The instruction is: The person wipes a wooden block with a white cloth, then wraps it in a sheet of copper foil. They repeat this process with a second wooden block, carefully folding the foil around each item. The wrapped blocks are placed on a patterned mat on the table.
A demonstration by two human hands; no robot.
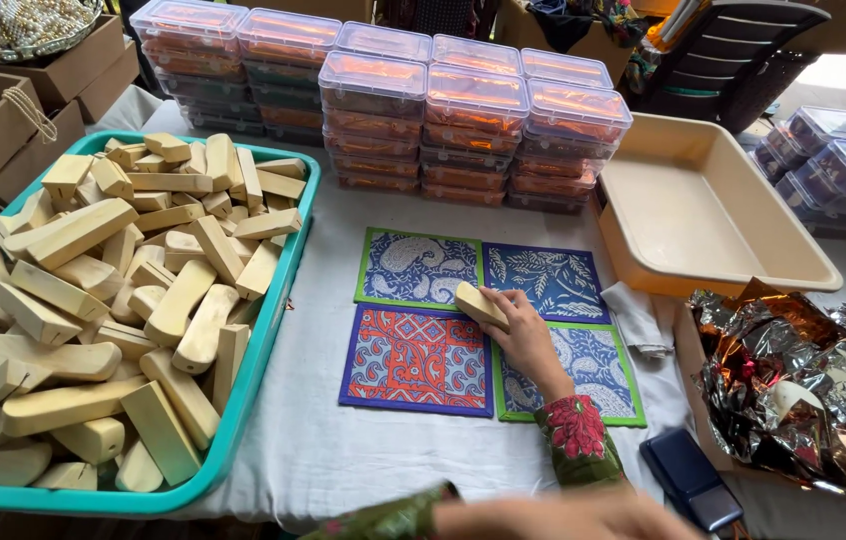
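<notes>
- We count four patterned fabric mats laid in a two-by-two block: a green-edged paisley mat (418,268), a blue leaf mat (549,280), a red-and-blue mat (417,358), and a green-edged blue mat (583,375), their edges touching.
- Our right hand (528,340) grips one pale wooden block (481,305) by its end, fingers curled on it, where the four mats meet.
- Our left hand (563,518) is blurred at the bottom edge; we cannot tell whether it is open or closed.
- One teal tray (273,330) at the left holds a heap of wooden blocks, too many to count.
- One beige tub (703,215) stands at the right, near crumpled foil (793,385).
- Stacks of clear lidded boxes (473,110) line the far edge.
- Bare white cloth (313,440) lies between tray and mats.
</notes>
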